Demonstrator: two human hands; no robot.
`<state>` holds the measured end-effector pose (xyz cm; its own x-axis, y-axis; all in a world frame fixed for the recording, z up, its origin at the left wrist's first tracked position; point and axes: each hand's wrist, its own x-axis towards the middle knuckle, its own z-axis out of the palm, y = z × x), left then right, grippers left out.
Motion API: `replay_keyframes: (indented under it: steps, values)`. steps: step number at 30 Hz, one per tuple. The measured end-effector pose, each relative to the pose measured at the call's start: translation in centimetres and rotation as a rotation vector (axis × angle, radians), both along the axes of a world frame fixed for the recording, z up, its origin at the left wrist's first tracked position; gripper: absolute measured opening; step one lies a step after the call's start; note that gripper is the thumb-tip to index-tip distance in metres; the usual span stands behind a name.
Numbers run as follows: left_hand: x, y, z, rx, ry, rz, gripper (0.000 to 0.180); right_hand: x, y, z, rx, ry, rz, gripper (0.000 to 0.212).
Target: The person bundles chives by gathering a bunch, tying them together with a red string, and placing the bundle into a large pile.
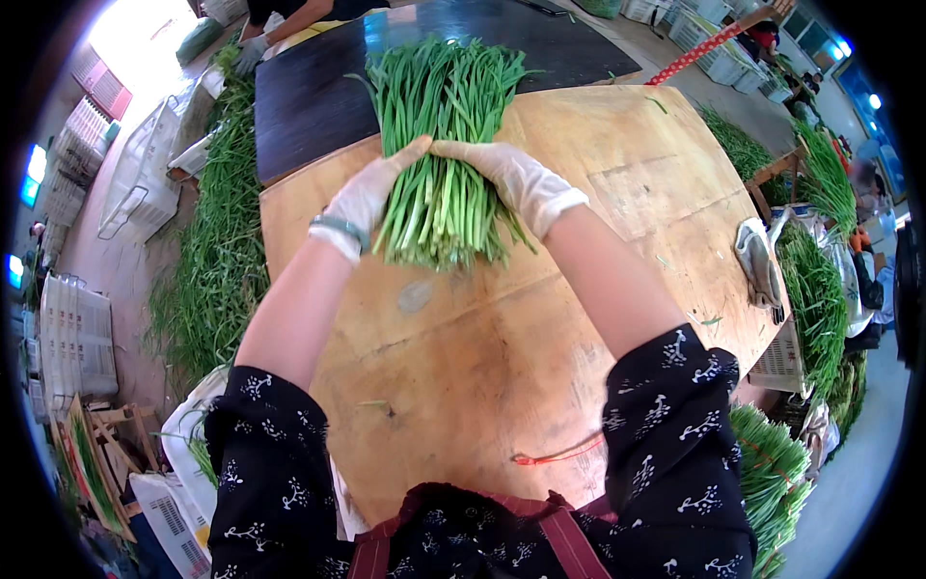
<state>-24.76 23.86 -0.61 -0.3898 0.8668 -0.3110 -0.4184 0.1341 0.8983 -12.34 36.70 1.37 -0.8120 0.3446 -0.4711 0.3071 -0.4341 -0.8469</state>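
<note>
A thick bundle of Chinese chives (446,96) lies across the far part of the wooden table (463,357), its leafy ends over a dark board (318,96) and its pale cut ends towards me. My left hand (371,193), in a white glove with a greenish band at the wrist, clasps the bundle's left side. Opposite it, my right hand (516,179), also in a white glove, clasps the right side. Both thumbs meet on top of the stalks. The fingers underneath are mostly hidden. A red tie (529,460) rests on the wood near my body.
Loose greens (217,280) are heaped along the table's left side. White crates (145,183) stand farther left. On the right edge lies a grey cloth glove (757,261), with tied chive bundles (772,482) below. Another person's gloved hand (253,53) is at the far left.
</note>
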Motion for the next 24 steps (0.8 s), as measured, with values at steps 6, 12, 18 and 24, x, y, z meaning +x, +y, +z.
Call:
replay_keyframes:
  steps: [6,12,18,24]
  values:
    - [4.2,-8.7,-0.9,0.07,-0.272,0.06,0.04,2.8,-6.7,0.0,-0.197,-0.063,0.178,0.046]
    - [7.5,-12.9,0.9,0.241,-0.104,0.092,0.046,6.1,-10.6,2.9,0.139,0.28,0.21,0.057]
    - [7.4,-13.5,5.2,0.474,0.411,0.262,0.061,5.6,-11.1,4.2,0.431,0.656,0.083,0.074]
    - [4.2,-13.3,5.1,0.481,0.642,0.103,0.075,5.4,-10.4,2.5,0.577,0.659,0.129,0.094]
